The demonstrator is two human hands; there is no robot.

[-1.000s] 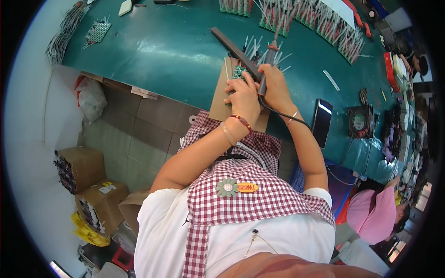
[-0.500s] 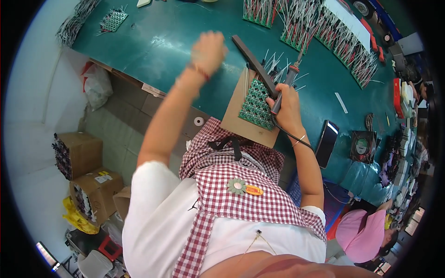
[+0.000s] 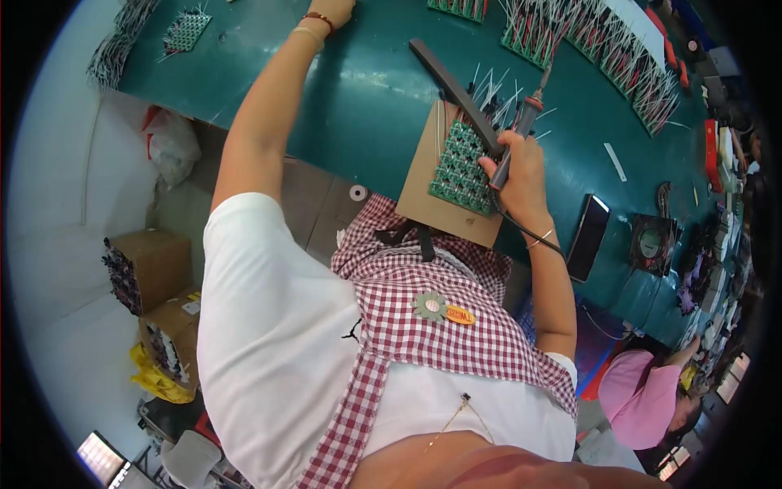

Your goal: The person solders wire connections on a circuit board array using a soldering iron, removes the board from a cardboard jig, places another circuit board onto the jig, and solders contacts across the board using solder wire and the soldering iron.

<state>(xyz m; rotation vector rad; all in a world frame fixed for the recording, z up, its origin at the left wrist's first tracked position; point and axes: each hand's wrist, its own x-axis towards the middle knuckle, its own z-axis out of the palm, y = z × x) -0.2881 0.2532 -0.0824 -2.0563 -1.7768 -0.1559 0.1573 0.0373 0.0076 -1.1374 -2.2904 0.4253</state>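
My right hand (image 3: 525, 183) is closed round the grey handle of a soldering iron (image 3: 516, 147), its tip pointing up and away over the table. Under and beside that hand lies a green circuit board panel (image 3: 461, 175) with rows of small parts, resting on a brown board (image 3: 418, 173) at the table's near edge. A long dark bar (image 3: 453, 88) lies slantwise across the panel's far side, one end close to my right fingers. Wires stick up behind the bar. My left hand (image 3: 336, 10) reaches to the top edge of the picture, its fingers cut off from view.
Several wired circuit panels (image 3: 623, 85) stand along the far right of the green table (image 3: 358, 122). Another small panel (image 3: 186, 31) and a wire bundle (image 3: 120, 49) sit at the far left. A phone (image 3: 588, 238), a small fan (image 3: 653, 244) and a white strip (image 3: 615, 161) are at right.
My left arm has stretched farther away, carrying the hand to the top edge. The right hand keeps its grip on the soldering iron; the whole view has shifted slightly.
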